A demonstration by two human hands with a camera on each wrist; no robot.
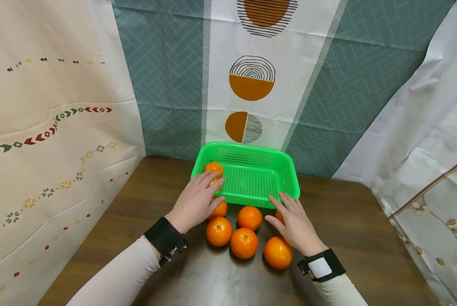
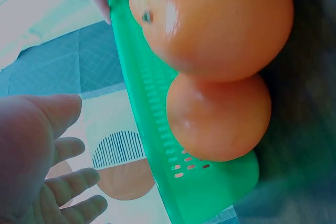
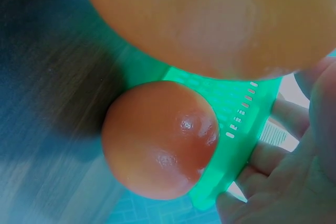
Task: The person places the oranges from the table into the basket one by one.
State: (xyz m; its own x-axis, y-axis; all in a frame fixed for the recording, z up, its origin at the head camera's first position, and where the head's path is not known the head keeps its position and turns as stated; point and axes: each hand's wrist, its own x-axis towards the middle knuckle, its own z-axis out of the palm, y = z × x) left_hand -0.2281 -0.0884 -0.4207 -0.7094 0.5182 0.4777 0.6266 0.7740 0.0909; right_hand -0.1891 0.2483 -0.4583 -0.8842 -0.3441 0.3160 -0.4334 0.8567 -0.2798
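Observation:
A green plastic basket [image 1: 247, 199] stands at the back of the table, with two oranges [image 1: 214, 169] inside its left end. Over its front left corner is my left hand [image 1: 194, 202], fingers spread and nearly straight, holding nothing. The left wrist view has this hand [image 2: 37, 166] apart from two oranges [image 2: 220, 121] in front of the basket's wall. My right hand [image 1: 295, 223] hovers at the front right rim, fingers extended, partly covering an orange [image 1: 279, 216]. In the right wrist view its fingers [image 3: 268, 158] reach along the basket's rim, beside an orange [image 3: 160, 140].
Several more oranges [image 1: 244, 243] lie on the brown wooden table [image 1: 335, 212] in front of the basket, between my forearms. A patterned curtain [image 1: 171, 85] hangs right behind the basket. Pale cloths flank the table on both sides.

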